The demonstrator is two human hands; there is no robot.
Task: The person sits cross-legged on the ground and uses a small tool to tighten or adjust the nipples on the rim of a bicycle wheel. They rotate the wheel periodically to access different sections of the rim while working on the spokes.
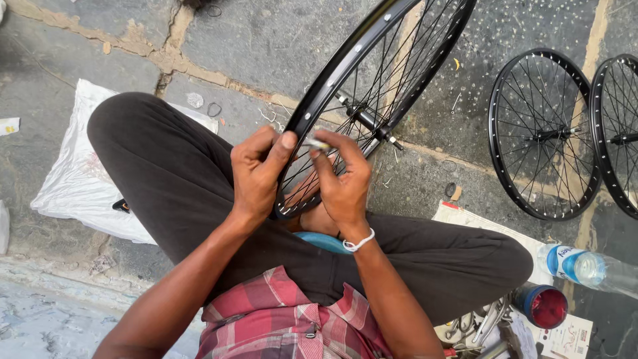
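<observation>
Grey stone paving [266,40] with sandy joints lies under a person sitting cross-legged in dark trousers [173,173] and a red checked shirt [286,319]. A black bicycle wheel [345,63] stands tilted on its rim between the knees, its hub [365,121] and spokes just beyond the hands. The left hand [256,176] closes over the near side of the wheel's rim, thumb up, its grip pressed together on a small metal piece [318,143] that shows at the thumb tip. The right hand [345,179], a white band [359,242] at its wrist, meets it from the other side of the rim; its fingertips pinch the same small piece, so both grips touch right at the rim's inner edge.

To the right of the wheel, well apart, two more black wheels [541,133] [618,133] lie flat on the paving, side by side. Nearer the right knee a clear plastic bottle [585,266] with a blue label lies on its side; how full it is cannot be told. Beside it a blue tin [541,306] lies with its red-glinting mouth towards the camera, and metal tools [478,322] lie just left of the tin. Left of the wheel, beyond the left knee, a crumpled white plastic sheet [73,179] lies on the paving.
</observation>
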